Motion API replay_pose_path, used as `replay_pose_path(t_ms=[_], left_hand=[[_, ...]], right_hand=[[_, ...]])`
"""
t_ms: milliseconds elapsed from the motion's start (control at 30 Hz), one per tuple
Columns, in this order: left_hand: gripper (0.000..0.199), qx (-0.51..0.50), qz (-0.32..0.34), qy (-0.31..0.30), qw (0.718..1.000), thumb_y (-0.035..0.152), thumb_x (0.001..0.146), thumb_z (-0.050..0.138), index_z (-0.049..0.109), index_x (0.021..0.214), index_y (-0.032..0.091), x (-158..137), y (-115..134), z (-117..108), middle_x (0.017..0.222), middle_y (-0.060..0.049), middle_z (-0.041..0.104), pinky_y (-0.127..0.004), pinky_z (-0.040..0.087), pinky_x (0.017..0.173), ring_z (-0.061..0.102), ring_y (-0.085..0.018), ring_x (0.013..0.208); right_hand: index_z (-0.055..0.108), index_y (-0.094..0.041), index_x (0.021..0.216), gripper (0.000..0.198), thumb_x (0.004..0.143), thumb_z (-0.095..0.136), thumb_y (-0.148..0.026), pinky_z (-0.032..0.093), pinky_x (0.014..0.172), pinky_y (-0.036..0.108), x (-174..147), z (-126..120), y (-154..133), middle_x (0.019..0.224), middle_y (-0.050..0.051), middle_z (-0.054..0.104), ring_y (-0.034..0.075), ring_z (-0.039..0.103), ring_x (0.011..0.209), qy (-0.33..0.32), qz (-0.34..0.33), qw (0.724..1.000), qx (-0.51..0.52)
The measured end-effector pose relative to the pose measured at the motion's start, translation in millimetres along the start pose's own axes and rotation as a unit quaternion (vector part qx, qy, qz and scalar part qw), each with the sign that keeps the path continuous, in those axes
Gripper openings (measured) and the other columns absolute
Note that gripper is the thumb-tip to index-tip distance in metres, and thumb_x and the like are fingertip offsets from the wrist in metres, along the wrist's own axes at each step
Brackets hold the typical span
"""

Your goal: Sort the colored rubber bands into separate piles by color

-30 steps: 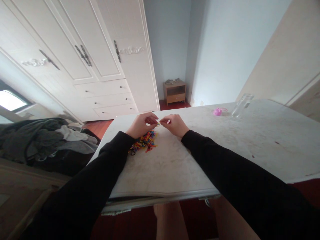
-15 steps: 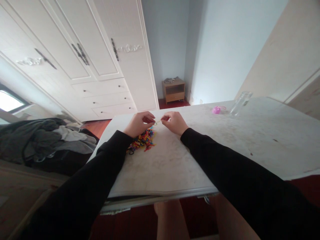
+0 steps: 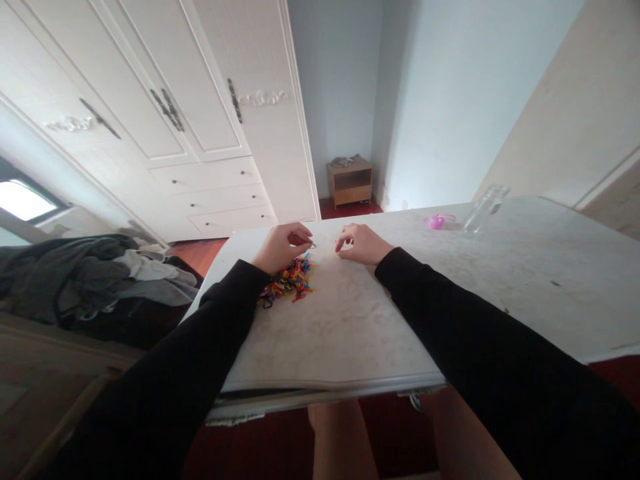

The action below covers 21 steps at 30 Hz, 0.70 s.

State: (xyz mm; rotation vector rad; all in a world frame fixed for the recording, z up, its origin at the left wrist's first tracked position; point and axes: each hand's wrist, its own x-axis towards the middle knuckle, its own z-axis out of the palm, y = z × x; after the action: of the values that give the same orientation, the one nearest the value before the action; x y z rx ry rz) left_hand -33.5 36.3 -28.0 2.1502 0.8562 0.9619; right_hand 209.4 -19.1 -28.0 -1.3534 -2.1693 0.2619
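Note:
A pile of small multicoloured rubber bands (image 3: pixel 293 279) lies on the white table, beside and partly behind my left hand (image 3: pixel 285 247). That hand is closed in a pinch, with a small pale green rubber band (image 3: pixel 313 245) at its fingertips. A short way to the right, my right hand (image 3: pixel 364 245) is pinched above the tabletop. A tiny yellowish bit, apparently a rubber band (image 3: pixel 337 253), shows at its fingertips; most of it is hidden. The two hands are apart.
Toward the back right of the table (image 3: pixel 340 347) stand a clear glass bottle (image 3: pixel 485 210) and a pink lid-like object with a loop (image 3: pixel 437 221). Clothes (image 3: pixel 100 280) are heaped at the left. A white wardrobe (image 3: pixel 210 140) and a small wooden nightstand (image 3: pixel 351 181) stand beyond.
My right hand has moved right, away from my left hand. The thin yellowish strand that ran between the fingertips no longer spans the gap. The view has shifted slightly.

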Motion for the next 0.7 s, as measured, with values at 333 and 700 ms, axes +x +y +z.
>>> replay_pose_path(t_ms=[333,700], left_hand=[[0.020,0.005,0.014,0.005,1.000,0.021,0.075,0.078,0.072,0.093,0.015,-2,-3,-1,0.084,-0.008,0.081,-0.031,0.064,0.073,0.076,-0.017,0.074],[0.018,0.028,0.044,0.012,0.999,0.022,0.079,0.077,0.073,0.095,0.016,-4,0,4,0.082,-0.007,0.081,-0.028,0.063,0.069,0.075,-0.016,0.071]], right_hand=[[0.085,-0.015,0.087,0.019,0.071,0.077,-0.007,0.045,0.069,0.026,-5,-1,0,0.082,0.004,0.074,0.015,0.061,0.074,-0.072,-0.011,0.996,0.044],[0.081,-0.016,0.080,0.010,0.078,0.074,-0.010,0.052,0.087,0.034,-7,7,-11,0.089,0.007,0.077,0.021,0.067,0.088,-0.073,-0.093,0.992,0.034]])
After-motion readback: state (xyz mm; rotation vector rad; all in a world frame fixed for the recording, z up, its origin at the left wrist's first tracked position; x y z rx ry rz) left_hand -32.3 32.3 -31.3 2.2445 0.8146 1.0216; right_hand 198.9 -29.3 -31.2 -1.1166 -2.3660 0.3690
